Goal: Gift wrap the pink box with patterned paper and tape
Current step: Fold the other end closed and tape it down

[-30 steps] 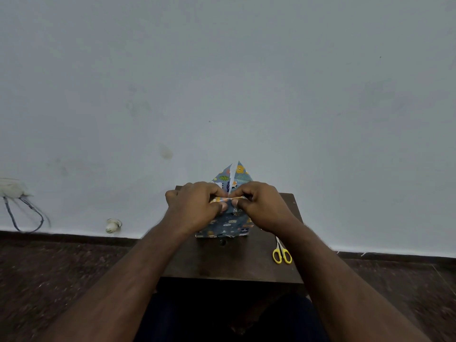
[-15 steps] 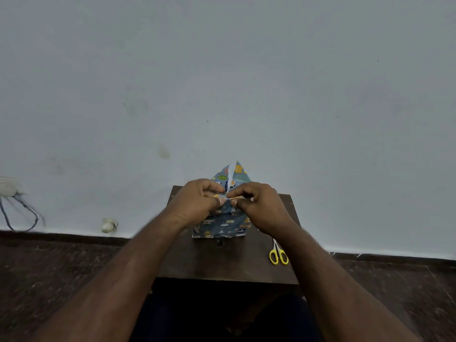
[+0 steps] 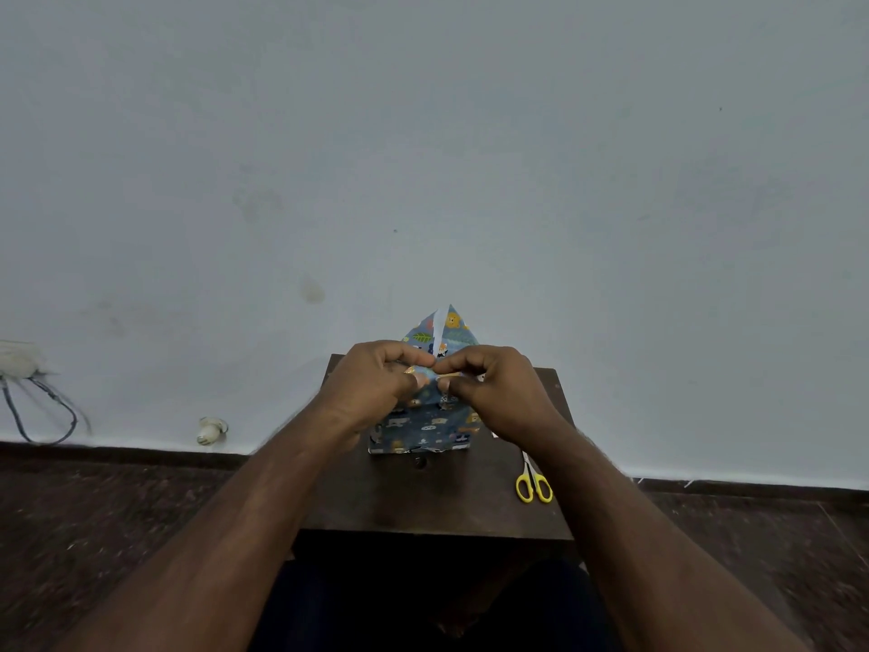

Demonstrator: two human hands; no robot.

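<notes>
Blue animal-patterned wrapped box (image 3: 425,428) on your dark wooden surface (image 3: 423,501), your left hand (image 3: 376,388) and right hand (image 3: 498,392) each pinching a clear tape strip (image 3: 439,375) above it, yellow-handled scissors (image 3: 532,482) just right.

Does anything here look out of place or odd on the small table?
Nothing looks damaged or spilled. The wrapped box stands on the table with its pointed paper flap not yet folded down. The yellow scissors lie near the right edge.

Patterned paper (image 3: 425,423); dark table (image 3: 423,501), seemingly wood; matt wall (image 3: 423,134).
</notes>
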